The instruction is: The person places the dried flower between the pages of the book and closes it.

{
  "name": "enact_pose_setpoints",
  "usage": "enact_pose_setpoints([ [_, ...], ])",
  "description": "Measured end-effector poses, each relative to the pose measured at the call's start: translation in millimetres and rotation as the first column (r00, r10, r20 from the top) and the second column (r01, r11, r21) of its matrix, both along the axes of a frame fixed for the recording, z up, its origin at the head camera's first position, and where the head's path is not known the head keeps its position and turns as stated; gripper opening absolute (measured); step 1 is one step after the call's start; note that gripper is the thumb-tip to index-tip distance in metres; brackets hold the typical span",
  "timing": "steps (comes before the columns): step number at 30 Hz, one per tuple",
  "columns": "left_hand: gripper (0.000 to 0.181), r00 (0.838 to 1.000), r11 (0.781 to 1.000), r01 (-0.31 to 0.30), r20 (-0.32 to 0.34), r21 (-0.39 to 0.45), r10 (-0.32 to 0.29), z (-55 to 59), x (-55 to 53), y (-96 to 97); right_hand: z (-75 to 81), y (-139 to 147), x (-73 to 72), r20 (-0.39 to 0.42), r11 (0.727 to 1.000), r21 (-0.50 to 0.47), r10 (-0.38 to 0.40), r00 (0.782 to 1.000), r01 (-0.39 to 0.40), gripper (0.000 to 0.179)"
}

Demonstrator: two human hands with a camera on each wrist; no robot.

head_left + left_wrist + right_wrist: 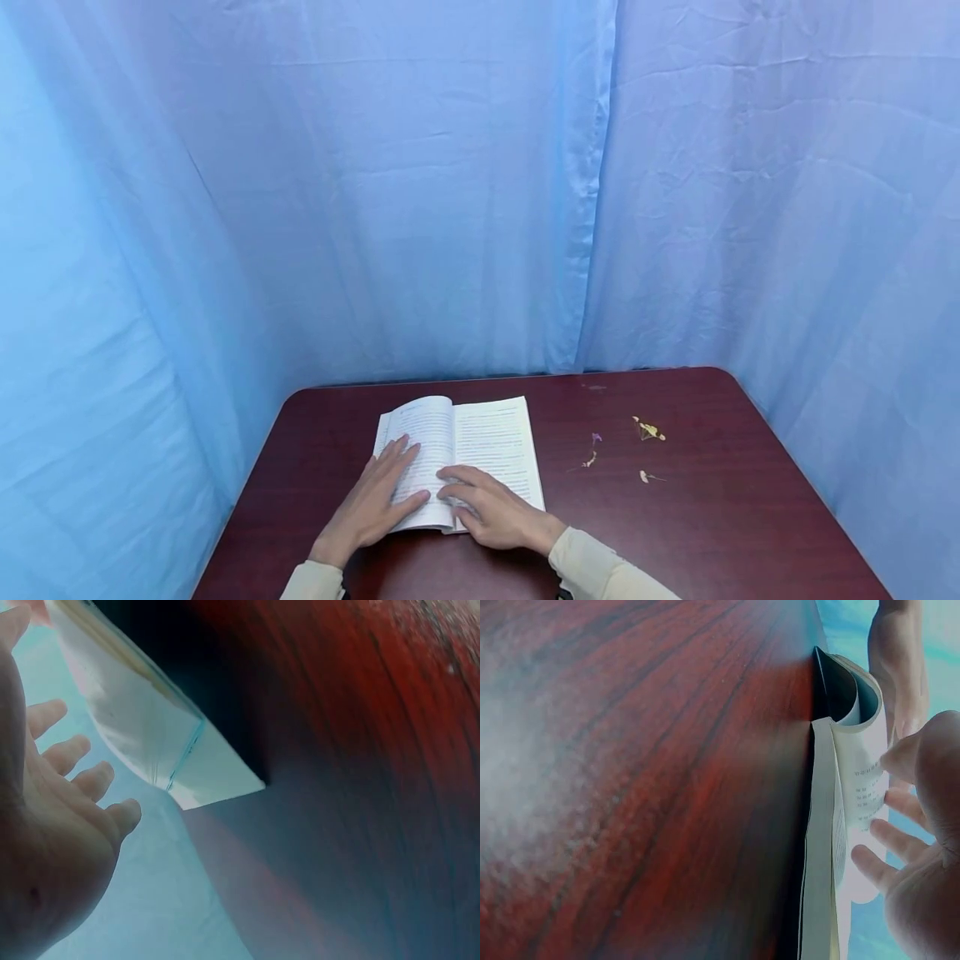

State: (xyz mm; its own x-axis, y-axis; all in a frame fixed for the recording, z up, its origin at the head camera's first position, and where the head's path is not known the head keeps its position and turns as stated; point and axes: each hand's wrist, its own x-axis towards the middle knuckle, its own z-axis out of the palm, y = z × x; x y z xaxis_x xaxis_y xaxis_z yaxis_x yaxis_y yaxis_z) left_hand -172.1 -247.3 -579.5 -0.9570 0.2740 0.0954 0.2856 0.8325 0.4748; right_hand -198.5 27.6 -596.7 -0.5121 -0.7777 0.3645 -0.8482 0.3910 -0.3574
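1. A printed paperback book [491, 429] lies open on the dark red wood-grain table [675, 533], left of the table's middle in the head view, its lines of text visible on both pages.
2. The left hand [375, 500] rests on the left page, fingers straight and apart, thumb pointing toward the gutter; it grips nothing.
3. The right hand [495, 510] lies over the lower part of the right page, fingers apart and slightly bent, tips near the gutter. It clamps nothing; how firmly the fingertips press, I cannot tell.
4. Only the head view shows the dried flowers right of the book: a purple-tipped sprig [592, 454] nearest it, a yellow cluster [649, 430] farther right, and a small pale blossom [651, 477] below that cluster.
5. Only the left wrist view shows the book's pale outer side, with a thin blue line near one corner.
6. The right wrist view shows what the head view flattens: the left-hand leaves bend in a rounded curve beside the gutter, with a dark hollow beneath, next to the thick page block of the right half.
7. The light sleeves [592, 562] and the full spread of blue curtain [412, 208] appear in the head view.
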Motion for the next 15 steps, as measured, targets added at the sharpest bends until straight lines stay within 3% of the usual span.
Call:
enact_pose_setpoints([
  [15, 0.083, 0.999, 0.999, -0.021, 0.043, -0.026, 0.022, -9.2, 0.1, 0.8, 4.3, 15.5, 1.6, -0.019, 1.0, -0.026, -0.002, 1.0, 0.002, 0.028],
])
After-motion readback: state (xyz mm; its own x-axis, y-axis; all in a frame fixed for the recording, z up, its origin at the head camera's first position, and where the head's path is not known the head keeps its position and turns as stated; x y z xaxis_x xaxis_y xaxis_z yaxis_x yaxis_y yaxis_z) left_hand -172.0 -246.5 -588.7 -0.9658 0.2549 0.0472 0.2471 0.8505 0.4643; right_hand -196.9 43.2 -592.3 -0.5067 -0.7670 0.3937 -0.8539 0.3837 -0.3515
